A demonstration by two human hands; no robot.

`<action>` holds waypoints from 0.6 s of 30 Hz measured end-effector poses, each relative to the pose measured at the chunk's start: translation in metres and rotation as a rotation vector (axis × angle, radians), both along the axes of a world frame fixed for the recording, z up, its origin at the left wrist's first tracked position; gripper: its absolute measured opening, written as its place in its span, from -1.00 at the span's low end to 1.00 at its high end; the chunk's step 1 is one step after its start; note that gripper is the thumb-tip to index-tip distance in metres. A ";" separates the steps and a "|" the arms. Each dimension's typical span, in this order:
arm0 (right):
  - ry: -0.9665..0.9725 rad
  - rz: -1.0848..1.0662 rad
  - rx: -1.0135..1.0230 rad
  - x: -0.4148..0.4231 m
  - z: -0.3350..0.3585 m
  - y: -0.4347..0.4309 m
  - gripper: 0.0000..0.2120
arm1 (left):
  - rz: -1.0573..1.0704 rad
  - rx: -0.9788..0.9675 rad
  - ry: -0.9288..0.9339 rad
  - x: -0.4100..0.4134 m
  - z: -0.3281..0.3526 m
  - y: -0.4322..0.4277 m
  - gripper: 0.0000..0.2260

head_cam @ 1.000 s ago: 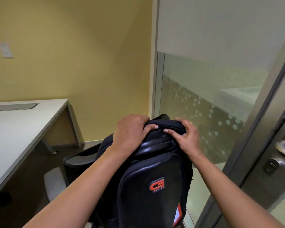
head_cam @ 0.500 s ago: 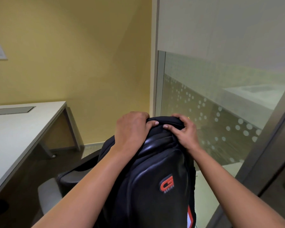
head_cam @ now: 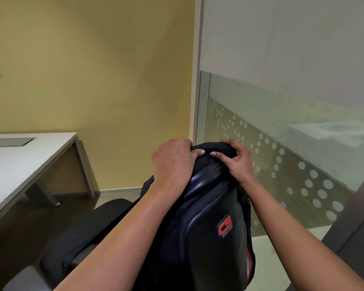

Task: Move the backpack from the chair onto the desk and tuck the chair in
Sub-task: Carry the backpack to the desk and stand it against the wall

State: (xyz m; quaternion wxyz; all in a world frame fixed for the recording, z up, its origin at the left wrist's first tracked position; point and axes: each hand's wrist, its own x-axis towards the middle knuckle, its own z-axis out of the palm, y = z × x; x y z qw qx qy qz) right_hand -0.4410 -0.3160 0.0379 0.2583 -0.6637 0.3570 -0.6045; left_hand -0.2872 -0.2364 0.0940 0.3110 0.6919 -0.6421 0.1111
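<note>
A black backpack (head_cam: pixel 212 223) with a red logo stands upright in front of me, low in the centre. My left hand (head_cam: pixel 172 162) grips the left side of its top. My right hand (head_cam: pixel 237 160) grips the right side of the top, fingers curled over the handle. Below and left of the bag is the black chair (head_cam: pixel 88 229), partly hidden by my left forearm. I cannot tell whether the bag still rests on the seat. The white desk (head_cam: pixel 15 171) stretches along the left.
A yellow wall stands behind the desk. A frosted glass partition (head_cam: pixel 292 156) with a dot pattern runs along the right. A grey cable flap (head_cam: pixel 8 142) is set into the desk top. A desk leg (head_cam: pixel 83 166) stands near the wall.
The backpack has come closer and shifted slightly right in view, both hands keeping their grip. The door handle at the right edge has left the view.
</note>
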 end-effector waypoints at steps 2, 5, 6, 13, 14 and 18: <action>-0.009 0.004 0.001 -0.001 0.001 -0.017 -0.76 | 0.021 0.009 0.018 -0.005 0.001 -0.014 -0.66; -0.013 0.012 0.015 0.000 0.000 -0.041 -0.77 | 0.049 0.029 0.012 -0.009 0.003 -0.032 -0.67; -0.018 0.013 0.021 0.001 -0.001 -0.048 -0.76 | 0.057 0.039 0.003 -0.009 0.004 -0.038 -0.66; -0.023 0.049 0.059 0.019 -0.003 -0.087 -0.72 | 0.102 0.091 -0.050 0.003 0.006 -0.070 -0.64; -0.023 0.051 0.057 0.021 -0.004 -0.092 -0.73 | 0.108 0.099 -0.054 0.005 0.006 -0.074 -0.63; -0.031 0.064 0.054 0.031 -0.007 -0.110 -0.74 | 0.117 0.102 -0.065 0.014 0.007 -0.091 -0.63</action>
